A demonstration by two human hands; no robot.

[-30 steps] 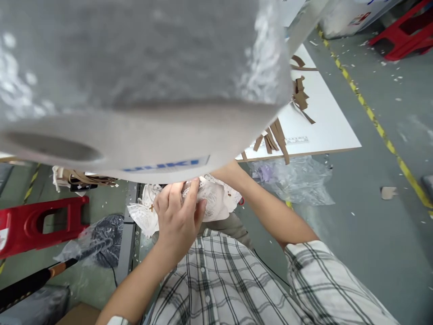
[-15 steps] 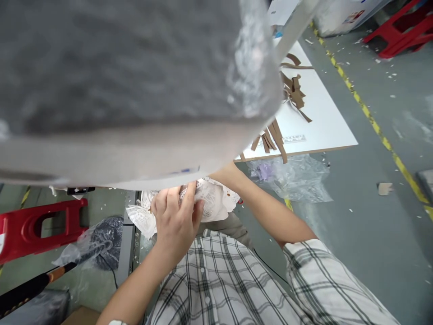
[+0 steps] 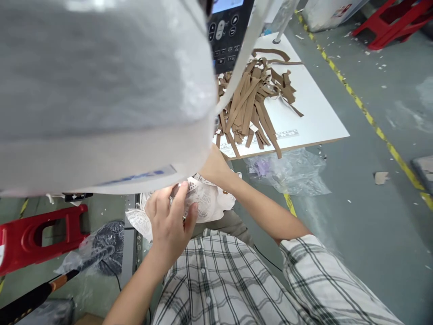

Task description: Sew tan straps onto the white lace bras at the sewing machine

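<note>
The white head of a sewing machine (image 3: 135, 149) fills the upper left, close to the camera. Just under its lower edge, my left hand (image 3: 168, 221) rests on white lace fabric (image 3: 206, 201), its fingers apart and some fingertips hidden by the machine. The fabric is bunched and hangs down over my lap, with an openwork edge at the left. My right hand (image 3: 214, 166) reaches in from the right beside the fabric. Only its back near the wrist shows; the fingers are behind the machine head, so what they touch is hidden.
Brown fabric strips (image 3: 250, 99) lie heaped on the white tabletop (image 3: 314, 117), beside a black control panel (image 3: 228, 40). A clear plastic bag (image 3: 294, 174) hangs below the table edge. Red stools (image 3: 43, 232) stand at left and upper right. Yellow tape (image 3: 365, 117) crosses the scrap-littered floor.
The view has shifted, so the machine head covers less on the right, and the control panel and more brown strips show. My left hand sits slightly further left, its fingers a little more apart.
</note>
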